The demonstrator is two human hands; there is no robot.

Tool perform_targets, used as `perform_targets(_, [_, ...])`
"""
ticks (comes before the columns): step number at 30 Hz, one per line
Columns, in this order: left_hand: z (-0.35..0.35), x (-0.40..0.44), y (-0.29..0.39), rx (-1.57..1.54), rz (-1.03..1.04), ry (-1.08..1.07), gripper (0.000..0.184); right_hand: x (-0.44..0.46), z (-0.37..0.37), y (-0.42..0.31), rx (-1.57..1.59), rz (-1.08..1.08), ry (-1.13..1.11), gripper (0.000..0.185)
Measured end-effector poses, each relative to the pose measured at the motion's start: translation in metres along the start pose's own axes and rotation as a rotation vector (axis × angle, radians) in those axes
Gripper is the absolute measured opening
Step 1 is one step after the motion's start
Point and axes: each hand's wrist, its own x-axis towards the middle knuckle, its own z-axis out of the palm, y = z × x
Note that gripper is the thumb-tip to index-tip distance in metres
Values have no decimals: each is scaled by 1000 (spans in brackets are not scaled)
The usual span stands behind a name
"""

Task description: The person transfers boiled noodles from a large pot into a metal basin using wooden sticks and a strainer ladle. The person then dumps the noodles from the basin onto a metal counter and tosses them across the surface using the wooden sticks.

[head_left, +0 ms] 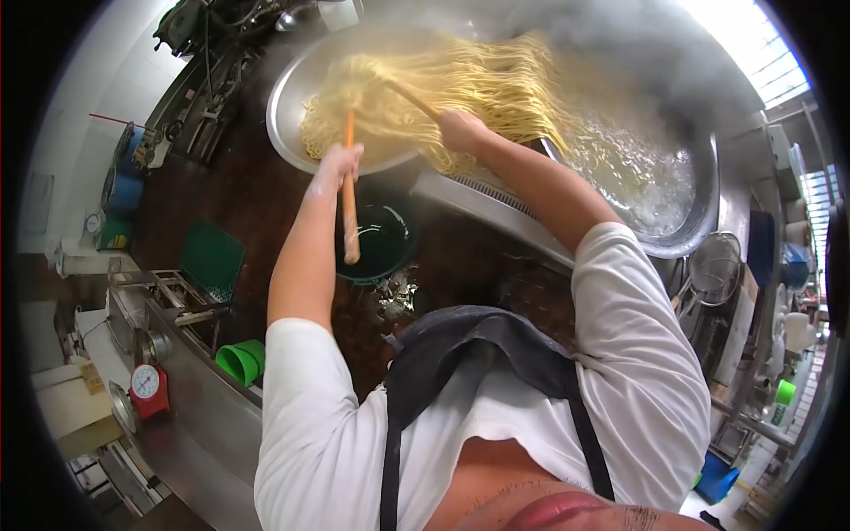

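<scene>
My left hand [340, 165] is wrapped round a wooden stick [350, 212], whose far end reaches into a mass of yellow noodles [509, 84]. In my right hand [462, 131] is a second wooden stick [412, 97], slanting up to the left into the same noodles. The noodles stretch in long strands from a pot of bubbling water [633, 177] on the right to a wide metal bowl [283, 115] on the left. Steam blurs the sticks' far ends and the back of the pot.
A dark green tub [376, 257] stands on the wet floor below the bowl. By the pot's right side hangs a wire strainer [714, 268]. At left are a steel counter [204, 442], a red scale [148, 389], a green bucket [241, 362] and a green board [212, 258].
</scene>
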Motion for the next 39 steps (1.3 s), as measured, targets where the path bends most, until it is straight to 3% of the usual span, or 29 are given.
perform_targets(1, [0,-20,-25,185,-88,42,28,-14,-1,14,-38,48,-49,25])
perform_targets(3, [-20,-44,-97,598,94,237,35,-60,-23,36,-92,180,-106,29])
perform_targets(4, [-33,-86,-93,598,41,232,39,-78,-29,68,65,291,-89,29])
perform_targets(5, [-48,-126,-81,599,-6,225,43,-109,-51,81,-124,175,-41,29])
perform_targets(6, [-92,-112,-142,543,48,201,48,-132,-70,93,-140,280,-94,23])
perform_targets(7, [-100,-174,-78,520,-168,83,49,-158,-75,137,-105,198,-56,20])
perform_targets(8, [-130,-195,-89,555,-45,90,46,-191,-113,129,-174,339,-114,26])
perform_targets(10, [-174,-243,-74,712,87,31,35,-251,-144,177,-152,402,-94,28])
perform_targets(11, [-163,-280,-17,750,-62,-23,35,-281,-157,204,-127,423,-80,28])
perform_targets(13, [-134,-320,40,489,-241,55,35,-333,-184,234,-83,566,-31,29])
perform_targets(14, [-121,-309,30,493,4,70,35,-352,-191,257,-73,591,19,28])
perform_targets(16, [-35,-306,102,245,-176,-2,40,-380,-199,308,-63,642,151,23])
perform_targets(18, [55,-271,114,-4,-93,-192,39,-396,-209,376,-107,723,197,21])
perform_targets(20, [146,-239,132,-10,-86,-384,27,-396,-227,429,-178,832,210,20])
perform_targets(22, [216,-208,156,-107,-222,-557,21,-391,-241,488,-262,936,175,19])
perform_targets(26, [319,-150,179,-142,-357,-648,16,-380,-257,606,-461,1078,131,25])
perform_targets(31, [412,-69,182,-209,-399,-532,21,-349,-250,713,-492,1046,36,32])
perform_targets(35, [462,-21,191,-300,-292,-460,18,-300,-214,788,-409,939,27,34])
perform_targets(39, [486,17,193,-273,-222,-415,16,-237,-180,765,-297,723,21,29])
